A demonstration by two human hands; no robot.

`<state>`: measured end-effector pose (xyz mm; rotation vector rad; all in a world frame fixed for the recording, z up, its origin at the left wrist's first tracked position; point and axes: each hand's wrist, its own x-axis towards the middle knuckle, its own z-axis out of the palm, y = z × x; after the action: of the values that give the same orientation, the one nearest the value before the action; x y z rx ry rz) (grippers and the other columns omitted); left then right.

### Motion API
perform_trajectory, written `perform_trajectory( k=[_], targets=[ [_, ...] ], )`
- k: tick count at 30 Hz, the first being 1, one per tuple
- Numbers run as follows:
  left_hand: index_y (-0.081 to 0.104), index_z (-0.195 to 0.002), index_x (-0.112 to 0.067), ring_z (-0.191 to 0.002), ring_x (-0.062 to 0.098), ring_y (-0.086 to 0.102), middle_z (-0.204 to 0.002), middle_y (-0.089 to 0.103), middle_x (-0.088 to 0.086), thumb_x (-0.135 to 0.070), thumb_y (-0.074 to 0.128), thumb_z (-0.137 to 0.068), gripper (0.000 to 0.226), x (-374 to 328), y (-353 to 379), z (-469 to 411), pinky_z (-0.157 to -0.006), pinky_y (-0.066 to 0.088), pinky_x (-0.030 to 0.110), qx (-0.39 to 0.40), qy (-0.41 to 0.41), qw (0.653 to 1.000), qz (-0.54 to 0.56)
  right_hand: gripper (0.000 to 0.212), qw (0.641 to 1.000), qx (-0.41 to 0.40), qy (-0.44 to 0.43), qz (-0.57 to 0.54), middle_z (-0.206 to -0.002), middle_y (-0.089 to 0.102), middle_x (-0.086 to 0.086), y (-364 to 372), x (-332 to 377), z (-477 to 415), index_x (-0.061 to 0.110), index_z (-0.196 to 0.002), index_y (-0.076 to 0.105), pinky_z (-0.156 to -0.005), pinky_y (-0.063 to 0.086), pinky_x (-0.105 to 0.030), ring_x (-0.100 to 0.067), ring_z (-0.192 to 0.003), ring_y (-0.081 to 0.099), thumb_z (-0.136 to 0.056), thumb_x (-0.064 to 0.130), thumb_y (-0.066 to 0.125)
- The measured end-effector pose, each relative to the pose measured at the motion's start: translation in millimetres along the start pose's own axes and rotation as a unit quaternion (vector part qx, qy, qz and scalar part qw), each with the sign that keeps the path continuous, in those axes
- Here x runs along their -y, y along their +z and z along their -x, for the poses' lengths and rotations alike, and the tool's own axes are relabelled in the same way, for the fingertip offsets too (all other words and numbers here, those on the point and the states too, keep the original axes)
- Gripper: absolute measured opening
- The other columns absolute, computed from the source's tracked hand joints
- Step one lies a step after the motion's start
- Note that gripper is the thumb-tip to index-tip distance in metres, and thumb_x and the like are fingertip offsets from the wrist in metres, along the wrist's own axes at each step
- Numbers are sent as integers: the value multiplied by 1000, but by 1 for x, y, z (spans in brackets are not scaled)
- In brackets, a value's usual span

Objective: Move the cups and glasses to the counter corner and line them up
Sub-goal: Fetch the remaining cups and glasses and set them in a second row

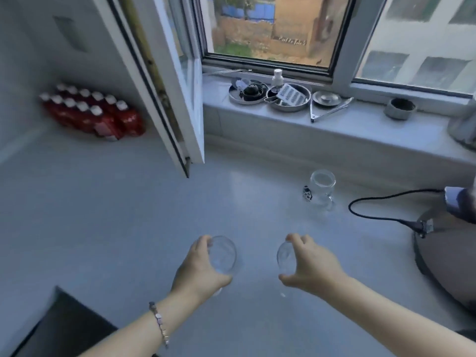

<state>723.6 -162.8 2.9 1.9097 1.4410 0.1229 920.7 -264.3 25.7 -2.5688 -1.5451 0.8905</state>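
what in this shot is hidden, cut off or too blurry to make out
Head view only:
- Bases of both glasses, left and right: hidden by the left hand and right hand.
- Round base and appliance: cut off by the right edge.
- Mug print: too small.
- Bottle pack labels: blurred.

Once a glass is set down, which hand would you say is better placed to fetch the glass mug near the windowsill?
Right, probably. The glass mug stands ahead and right of the right hand. The left hand would have to cross over. Both hands hold glasses now.
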Motion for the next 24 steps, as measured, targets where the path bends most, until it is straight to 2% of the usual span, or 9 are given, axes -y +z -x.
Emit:
perform_trajectory(
  k=[5,8,10,12,14,17,20,22,24],
  targets=[
    [40,-125,-20,-116,11,50,-119,43,-11,-30,81,-61,76,93,-72,71,-94,42,25,-97,-72,992,37,77,989,19,-141,51,-130,47,1,26,111,16,29,-136,31,-85,46,-29,-22,-114,55,-71,48,69],
    [46,-98,-39,-92,9,58,-105,53,-13,-30,82,-53,58,157,-114,130,-84,53,31,-161,-120,976,88,76,974,44,-207,82,-129,46,2,57,192,37,31,-135,30,-81,47,-29,-23,-112,56,-71,47,69],
    [40,-83,-42,-79,5,56,-90,52,-15,-25,83,-55,54,194,-137,169,-72,53,27,-191,-142,965,108,75,965,58,-237,94,-128,46,2,79,240,55,32,-134,30,-75,46,-28,-23,-106,59,-71,45,69],
    [43,-94,-37,-84,5,53,-91,48,-17,-24,84,-59,55,238,-161,215,-70,46,24,-221,-172,953,114,70,954,70,-271,106,-123,48,3,107,293,79,34,-131,34,-70,45,-27,-22,-97,61,-70,41,69],
    [46,-110,-28,-99,12,55,-106,50,-12,-31,85,-55,68,281,-182,260,-80,48,28,-260,-201,938,109,60,941,89,-309,109,-112,50,4,134,343,103,35,-121,43,-67,49,-28,-19,-87,59,-67,35,69],
    [46,-117,-24,-107,18,57,-111,48,-8,-34,84,-54,74,341,-212,325,-89,49,32,-297,-247,917,100,45,920,123,-354,115,-108,50,5,177,416,137,41,-102,49,-68,54,-27,-12,-83,59,-61,30,66],
    [44,-121,-21,-108,19,57,-116,48,-6,-35,82,-57,76,394,-240,383,-88,47,30,-337,-287,890,108,63,894,149,-400,134,-123,48,1,215,487,170,43,-121,44,-79,54,-27,-16,-92,60,-63,34,68],
    [42,-124,-20,-106,19,56,-121,49,-3,-36,81,-59,77,427,-256,417,-86,46,30,-356,-311,875,107,77,876,146,-434,150,-127,44,1,234,531,194,34,-136,37,-78,47,-23,-19,-98,56,-67,36,73],
    [40,-127,-20,-108,20,55,-124,48,-1,-37,80,-59,81,458,-272,446,-87,46,30,-366,-342,859,104,81,857,142,-467,164,-129,44,1,253,572,214,31,-139,35,-77,42,-22,-20,-105,56,-69,37,75]
  ],
)
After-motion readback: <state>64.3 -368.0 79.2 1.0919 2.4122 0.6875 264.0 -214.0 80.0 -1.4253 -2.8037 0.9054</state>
